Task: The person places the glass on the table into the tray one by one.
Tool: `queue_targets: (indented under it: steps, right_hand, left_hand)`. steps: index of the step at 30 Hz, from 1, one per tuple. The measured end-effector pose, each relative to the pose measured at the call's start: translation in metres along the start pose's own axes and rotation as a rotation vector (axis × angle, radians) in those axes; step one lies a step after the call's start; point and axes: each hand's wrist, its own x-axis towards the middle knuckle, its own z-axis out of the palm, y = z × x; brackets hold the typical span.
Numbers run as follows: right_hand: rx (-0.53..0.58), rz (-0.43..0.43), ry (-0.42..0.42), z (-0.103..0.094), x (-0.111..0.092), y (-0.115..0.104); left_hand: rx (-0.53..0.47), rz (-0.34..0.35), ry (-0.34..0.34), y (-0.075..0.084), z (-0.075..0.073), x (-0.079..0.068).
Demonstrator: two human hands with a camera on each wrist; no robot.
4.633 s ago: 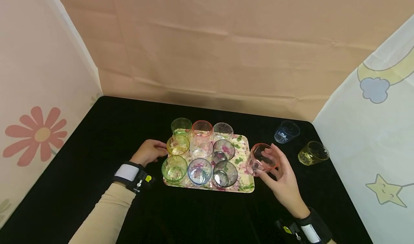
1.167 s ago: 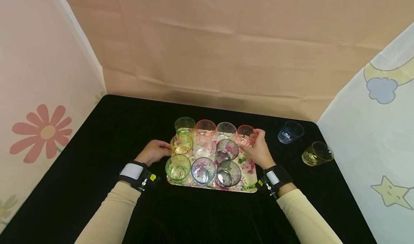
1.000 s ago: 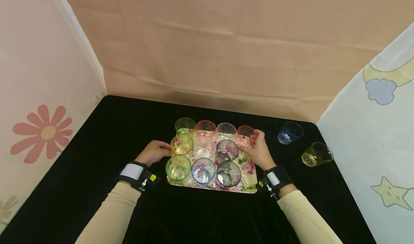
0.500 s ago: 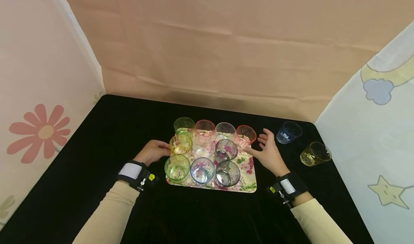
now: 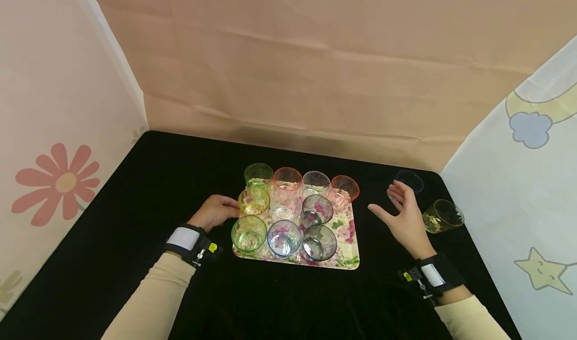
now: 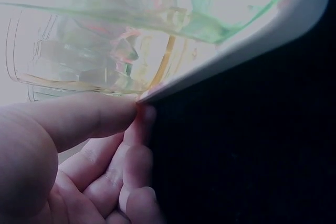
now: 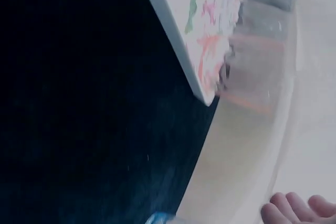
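My left hand (image 5: pixel 213 213) pinches the left edge of a flowered tray (image 5: pixel 346 252); the left wrist view shows thumb and forefinger at the white rim (image 6: pixel 236 56). Coloured drinking glasses stand upright on the tray in rows, with a yellow glass (image 5: pixel 254 202) right by the left fingertips. A pinkish-red glass (image 5: pixel 344 190) stands at the tray's back right corner. My right hand (image 5: pixel 407 225) is off the tray's right side, thumb and fingers apart, holding nothing. It partly covers a blue glass (image 5: pixel 412 181) behind it.
Beyond the right hand, a yellow glass (image 5: pixel 444 217) leans on the black tabletop (image 5: pixel 279 305) near its right edge. A brown paper wall (image 5: pixel 293 79) closes the back, and patterned white panels (image 5: pixel 536 190) stand on both sides.
The right hand carried the pinkish-red glass onto the tray's back right corner, let go and moved right towards the blue glass. The left hand stays on the tray's edge.
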Motion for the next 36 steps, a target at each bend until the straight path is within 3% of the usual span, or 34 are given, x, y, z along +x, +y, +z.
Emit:
queue_targets:
  steps: [7, 18, 24, 28, 31, 36]
  right_hand:
    - [0.042, 0.02, 0.185, -0.029, 0.005, 0.009]
    - [0.101, 0.209, 0.455, -0.079, 0.011, 0.058]
    - [0.28, 0.302, 0.573, -0.092, 0.009, 0.087]
    - [0.443, 0.367, 0.619, -0.095, 0.004, 0.102]
    - [0.491, 0.425, 0.625, -0.096, -0.001, 0.112]
    - [0.45, 0.53, 0.504, -0.094, -0.006, 0.123]
  left_hand:
    - [-0.001, -0.01, -0.003, -0.002, -0.001, 0.002]
    - [-0.007, -0.014, -0.008, -0.001, -0.001, 0.002]
    - [0.006, -0.011, 0.004, 0.0, -0.001, 0.001]
    - [0.004, -0.014, 0.004, 0.001, 0.0, 0.0]
    - [0.007, -0.014, 0.002, 0.002, -0.001, -0.001]
    - [0.011, -0.009, -0.001, 0.002, -0.002, -0.001]
